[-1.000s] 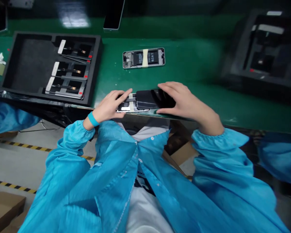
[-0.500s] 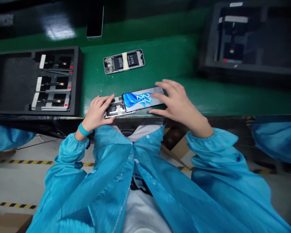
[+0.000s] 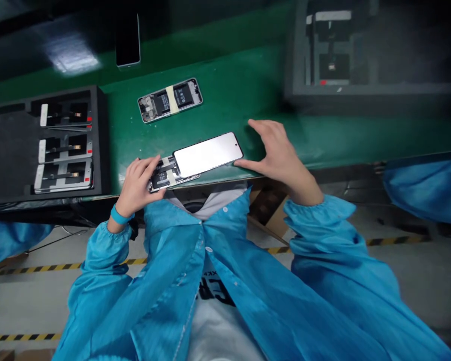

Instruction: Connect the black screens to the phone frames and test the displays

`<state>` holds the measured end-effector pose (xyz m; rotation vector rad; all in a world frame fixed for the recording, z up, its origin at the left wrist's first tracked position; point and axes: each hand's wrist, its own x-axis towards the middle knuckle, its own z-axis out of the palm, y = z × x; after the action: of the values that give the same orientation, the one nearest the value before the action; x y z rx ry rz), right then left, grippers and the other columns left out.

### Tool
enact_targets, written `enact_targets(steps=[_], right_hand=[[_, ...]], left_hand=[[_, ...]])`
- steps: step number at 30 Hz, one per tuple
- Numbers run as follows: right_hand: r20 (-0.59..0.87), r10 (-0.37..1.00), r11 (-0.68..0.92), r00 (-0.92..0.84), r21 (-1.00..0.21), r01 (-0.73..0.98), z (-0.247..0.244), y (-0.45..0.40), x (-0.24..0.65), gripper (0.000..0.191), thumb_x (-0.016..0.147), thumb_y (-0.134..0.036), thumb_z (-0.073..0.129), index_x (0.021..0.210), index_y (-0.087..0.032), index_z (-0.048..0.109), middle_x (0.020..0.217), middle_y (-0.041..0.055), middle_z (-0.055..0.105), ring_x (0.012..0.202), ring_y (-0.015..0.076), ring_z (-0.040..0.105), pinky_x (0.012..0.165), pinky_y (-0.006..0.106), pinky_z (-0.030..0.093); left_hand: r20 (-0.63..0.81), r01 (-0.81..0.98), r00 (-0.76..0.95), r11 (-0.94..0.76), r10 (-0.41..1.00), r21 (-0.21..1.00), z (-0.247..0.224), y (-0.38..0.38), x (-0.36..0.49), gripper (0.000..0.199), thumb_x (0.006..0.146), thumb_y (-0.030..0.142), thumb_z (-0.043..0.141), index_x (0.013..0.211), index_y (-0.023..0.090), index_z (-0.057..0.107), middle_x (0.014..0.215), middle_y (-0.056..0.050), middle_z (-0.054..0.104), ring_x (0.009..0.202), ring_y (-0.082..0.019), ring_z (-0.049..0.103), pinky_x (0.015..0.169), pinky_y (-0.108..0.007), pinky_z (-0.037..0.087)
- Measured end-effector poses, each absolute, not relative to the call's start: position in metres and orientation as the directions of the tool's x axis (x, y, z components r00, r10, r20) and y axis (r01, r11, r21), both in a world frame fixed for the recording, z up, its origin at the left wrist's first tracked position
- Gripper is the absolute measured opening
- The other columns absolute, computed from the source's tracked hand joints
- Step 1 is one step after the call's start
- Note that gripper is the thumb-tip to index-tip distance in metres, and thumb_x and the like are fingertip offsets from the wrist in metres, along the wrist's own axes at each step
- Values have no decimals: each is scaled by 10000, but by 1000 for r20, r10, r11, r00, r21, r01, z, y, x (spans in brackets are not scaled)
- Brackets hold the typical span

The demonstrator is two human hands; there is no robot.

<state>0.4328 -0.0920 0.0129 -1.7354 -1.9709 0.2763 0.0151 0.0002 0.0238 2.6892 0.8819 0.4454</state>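
Observation:
A lit phone screen, plain white across its face, lies overlapping an opened phone body near the bench's front edge. My left hand grips the left end of that phone body, fingers along its far side and thumb along the near side. To the right of the screen, my right hand is open, with thumb and fingers spread; its thumb tip is close to the screen's right end. Farther back lies a second opened phone, with a pale tape strip across its battery.
On the left, a black foam tray holds several screen parts. Another dark tray with screen parts stands at the right. A dark phone lies at the back. Blue sleeves of other people show at both sides.
The screen has turned from a blue wallpaper with clock digits to plain white. My right hand has moved off the screen to the right. The whole view has shifted slightly.

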Motion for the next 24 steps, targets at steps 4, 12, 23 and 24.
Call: enact_targets(steps=[4,12,23,24], right_hand=[[238,968,190,-82,-479,857,12,-93,434,1008,922,-801,669,1666,-165,429,1575,196,544,1469,413,496,1259,618,424],[244,967,185,-71,-482,856,15,-96,431,921,956,-754,658,1669,-214,437,1567,183,555,1469,403,505,1258,622,437],[288,954,217,-81,-481,849,8,-96,433,918,941,-752,675,1681,-269,426,1545,156,559,1464,393,515,1268,601,434],[284,955,215,-81,-481,850,7,-96,433,922,940,-749,677,1688,-275,418,1549,154,554,1470,395,510,1269,607,430]], left_hand=[[211,521,766,-779,607,348,25,0,16,882,942,505,689,1708,267,322,1506,-151,602,1359,-358,597,1251,-584,403],[223,500,765,-776,604,385,25,-1,16,807,956,498,701,1657,243,393,1527,-165,604,1379,-362,593,1244,-577,401],[162,499,774,-747,612,440,25,3,13,895,936,545,716,1672,190,350,1542,-200,600,1392,-375,580,1242,-576,395],[151,499,776,-742,612,447,25,4,13,936,931,543,715,1695,184,310,1547,-207,594,1395,-379,576,1241,-581,395]])
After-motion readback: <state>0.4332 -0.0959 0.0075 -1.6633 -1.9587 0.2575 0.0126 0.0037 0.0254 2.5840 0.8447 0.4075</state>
